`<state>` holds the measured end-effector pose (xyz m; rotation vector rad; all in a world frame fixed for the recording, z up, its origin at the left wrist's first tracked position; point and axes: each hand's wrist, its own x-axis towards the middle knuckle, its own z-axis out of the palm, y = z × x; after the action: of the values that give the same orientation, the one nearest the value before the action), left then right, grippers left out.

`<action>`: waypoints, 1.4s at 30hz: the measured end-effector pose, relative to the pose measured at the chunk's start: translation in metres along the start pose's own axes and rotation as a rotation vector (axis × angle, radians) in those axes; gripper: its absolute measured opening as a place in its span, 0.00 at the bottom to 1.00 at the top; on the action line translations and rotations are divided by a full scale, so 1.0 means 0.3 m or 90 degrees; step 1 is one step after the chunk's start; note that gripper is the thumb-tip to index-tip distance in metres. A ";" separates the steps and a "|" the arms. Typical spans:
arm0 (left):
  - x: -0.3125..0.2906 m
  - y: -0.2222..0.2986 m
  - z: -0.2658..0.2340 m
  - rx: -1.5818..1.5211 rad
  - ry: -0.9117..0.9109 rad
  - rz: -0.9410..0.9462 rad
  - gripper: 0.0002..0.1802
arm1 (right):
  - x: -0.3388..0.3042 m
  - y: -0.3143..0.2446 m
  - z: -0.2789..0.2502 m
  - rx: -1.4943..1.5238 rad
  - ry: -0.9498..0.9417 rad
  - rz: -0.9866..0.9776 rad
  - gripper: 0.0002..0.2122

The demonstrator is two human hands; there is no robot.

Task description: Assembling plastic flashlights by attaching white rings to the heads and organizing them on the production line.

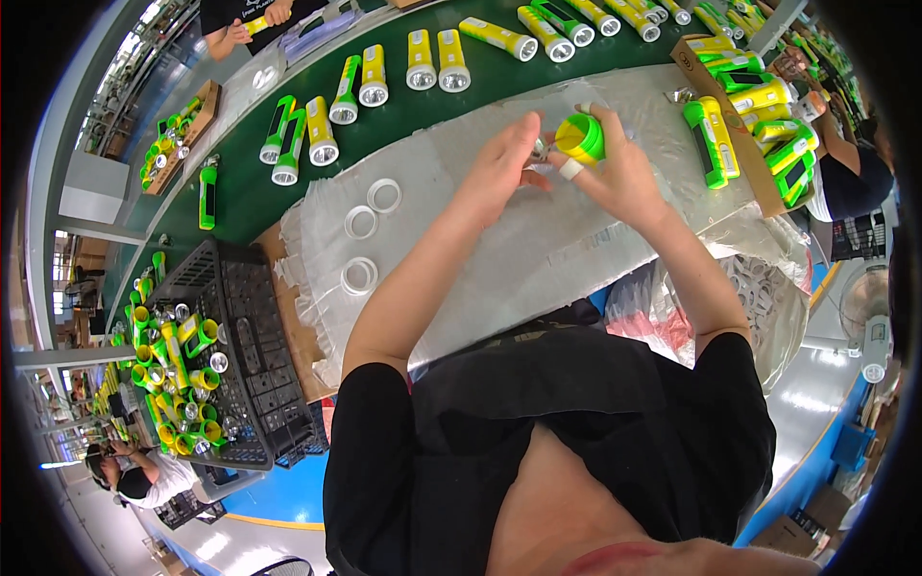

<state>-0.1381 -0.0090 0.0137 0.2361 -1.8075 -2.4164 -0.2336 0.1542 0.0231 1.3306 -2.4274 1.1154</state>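
Observation:
My right hand (615,173) is closed round a green and yellow flashlight body (582,140), its open round end tilted up and showing a yellow inside. White bands wrap some of its fingers. Just left of that opening, my left hand (504,168) has its fingers round a small shiny silver piece (541,149), mostly hidden by the fingers. Whether this piece is joined to the body I cannot tell. Both hands are above a grey, plastic-covered work surface (442,288). White rings (361,223) lie on it to the left of my left forearm.
Finished-looking flashlights (421,60) line the green table (317,82) beyond. A cardboard box (740,134) of flashlights stands at right, with one flashlight (711,144) beside it. At left, a black crate (250,355) adjoins a heap of flashlight bodies (178,384). A bag of white rings (759,298) is near right. Other people work around.

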 end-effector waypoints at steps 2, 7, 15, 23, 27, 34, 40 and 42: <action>-0.064 -0.016 -0.012 0.076 0.045 0.032 0.33 | -0.053 -0.042 0.026 0.101 -0.037 0.008 0.30; -0.237 -0.018 -0.051 0.459 0.135 0.388 0.15 | -0.173 -0.184 0.087 0.441 -0.252 0.126 0.28; -0.303 -0.060 -0.058 0.457 -0.030 0.519 0.23 | -0.231 -0.274 0.156 0.875 -0.348 0.289 0.18; -0.082 -0.211 -0.107 0.587 0.213 0.371 0.28 | -0.246 -0.193 0.099 0.900 -0.178 0.390 0.17; -0.036 -0.268 -0.158 0.810 0.139 0.276 0.32 | -0.251 -0.174 0.081 0.869 -0.179 0.343 0.18; -0.170 -0.122 -0.099 0.506 0.079 0.374 0.24 | -0.236 -0.184 0.062 0.816 -0.230 0.330 0.17; -0.328 -0.061 -0.036 0.514 0.018 0.412 0.25 | -0.229 -0.219 0.105 0.779 -0.300 0.279 0.18; -0.343 -0.066 -0.046 0.493 0.019 0.426 0.24 | -0.221 -0.242 0.114 0.788 -0.324 0.258 0.18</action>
<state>-0.0344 0.0025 -0.0035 -0.2416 -2.2442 -1.2154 -0.1309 0.1513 0.0072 1.4696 -2.3324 3.0083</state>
